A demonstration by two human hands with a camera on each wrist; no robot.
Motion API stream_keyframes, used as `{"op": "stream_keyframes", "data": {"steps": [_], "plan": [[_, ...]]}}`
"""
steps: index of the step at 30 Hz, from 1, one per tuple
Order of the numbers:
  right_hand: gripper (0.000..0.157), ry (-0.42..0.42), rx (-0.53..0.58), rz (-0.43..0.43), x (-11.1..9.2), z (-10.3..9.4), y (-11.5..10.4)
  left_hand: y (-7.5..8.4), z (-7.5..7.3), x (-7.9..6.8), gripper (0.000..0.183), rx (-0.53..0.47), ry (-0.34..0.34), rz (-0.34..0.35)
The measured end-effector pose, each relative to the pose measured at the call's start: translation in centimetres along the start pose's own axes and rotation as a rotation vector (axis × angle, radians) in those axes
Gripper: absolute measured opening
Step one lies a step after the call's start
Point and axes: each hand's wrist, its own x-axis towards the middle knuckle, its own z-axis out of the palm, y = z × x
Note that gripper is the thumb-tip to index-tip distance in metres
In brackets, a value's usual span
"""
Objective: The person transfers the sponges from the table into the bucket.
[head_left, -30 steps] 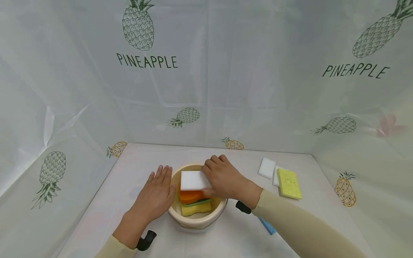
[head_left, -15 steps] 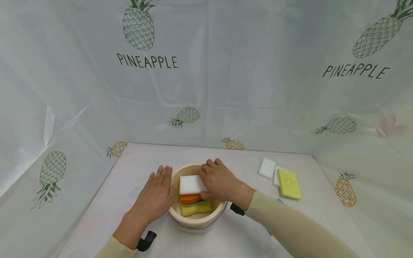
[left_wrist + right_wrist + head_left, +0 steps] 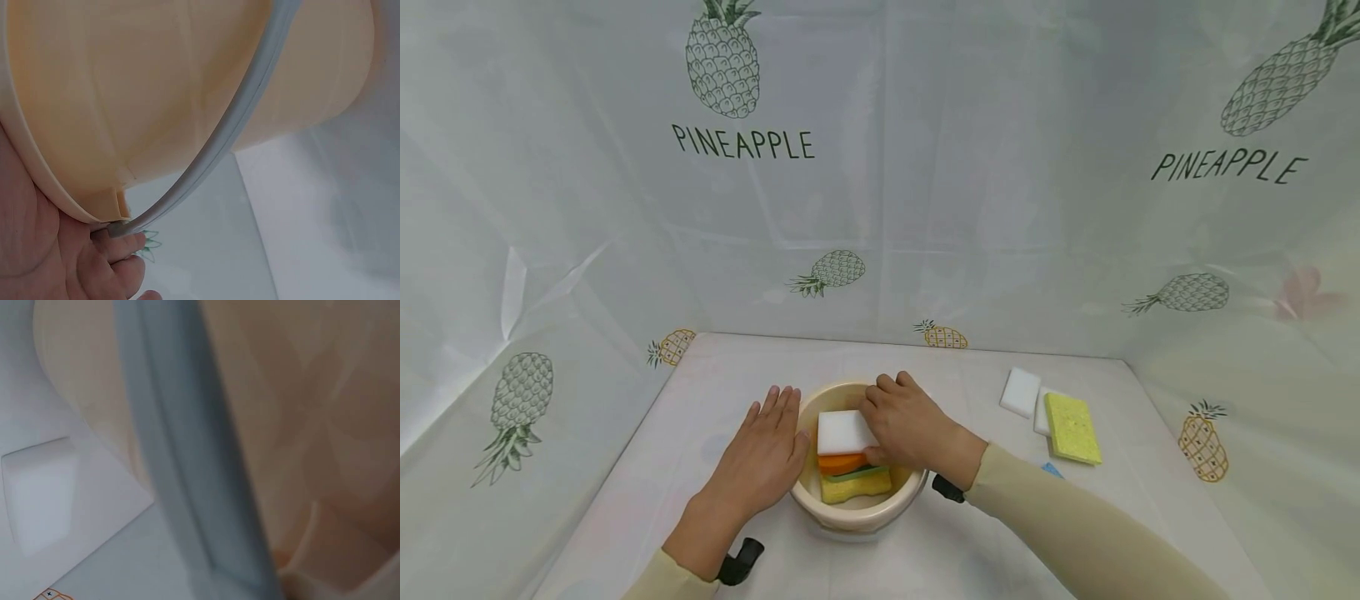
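Observation:
A beige bucket (image 3: 850, 521) stands at the table's middle, its grey handle (image 3: 215, 144) hanging down outside in the left wrist view. My left hand (image 3: 763, 454) rests against the bucket's left rim with its fingers straight. Over the right rim, my right hand (image 3: 904, 425) grips a white sponge (image 3: 842, 432) by its right end, inside the bucket. Directly beneath that lies an orange sponge (image 3: 838, 463), and lowest shows a yellow sponge (image 3: 856, 487) with a green layer. The right wrist view shows the handle (image 3: 194, 450) and bucket wall close up, but not the right fingers.
To the right lie two white sponges, one apart (image 3: 1020, 392) and one partly under a yellow sponge (image 3: 1072, 427). A blue piece (image 3: 1052, 470) peeks out beside the right sleeve. A pineapple-print sheet (image 3: 970, 208) walls in the table.
My right hand has moved slightly down and left, bringing the white sponge lower onto the orange one. The right forearm now covers most of the blue piece. My left hand has stayed put.

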Motion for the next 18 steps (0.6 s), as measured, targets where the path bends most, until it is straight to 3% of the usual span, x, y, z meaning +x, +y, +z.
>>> {"op": "stream_keyframes", "data": {"steps": [9, 14, 18], "plan": [[0.041, 0.028, 0.034, -0.02, 0.0, -0.2, -0.1, -0.1, 0.1, 0.0, 0.061, -0.012, 0.005, -0.001], [0.047, 0.053, 0.104, 0.007, -0.3, -0.4, 0.2, -0.1, 0.0, -0.1, 0.061, -0.016, 0.002, 0.001], [0.046, 0.124, 0.139, 0.037, -0.9, -0.7, 1.2, 0.0, 0.0, -0.1, 0.061, -0.02, -0.002, -0.002]]}}
